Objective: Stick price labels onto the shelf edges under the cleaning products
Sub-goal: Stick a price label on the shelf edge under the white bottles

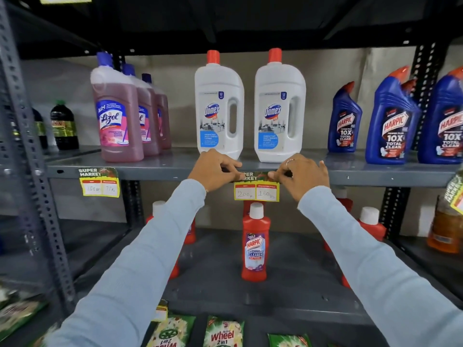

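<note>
A yellow and red price label (pixel 256 191) reading 200 and 160 hangs on the grey shelf edge (pixel 155 172), below two white Domex bottles (pixel 219 113). My left hand (pixel 216 171) pinches its top left corner against the edge. My right hand (pixel 300 176), with a ring on one finger, presses its top right corner. The fingers hide part of the label's green header. Another label (pixel 99 182) is stuck on the same edge under the pink Lizol bottles (pixel 117 116).
Blue Harpic bottles (pixel 390 121) stand at the right of the same shelf, dark bottles (pixel 64 126) at the far left. Red Harpic bathroom cleaner (pixel 255 242) stands on the shelf below. Green Wheel packets (pixel 223 333) lie at the bottom. A perforated upright (pixel 30 146) rises at left.
</note>
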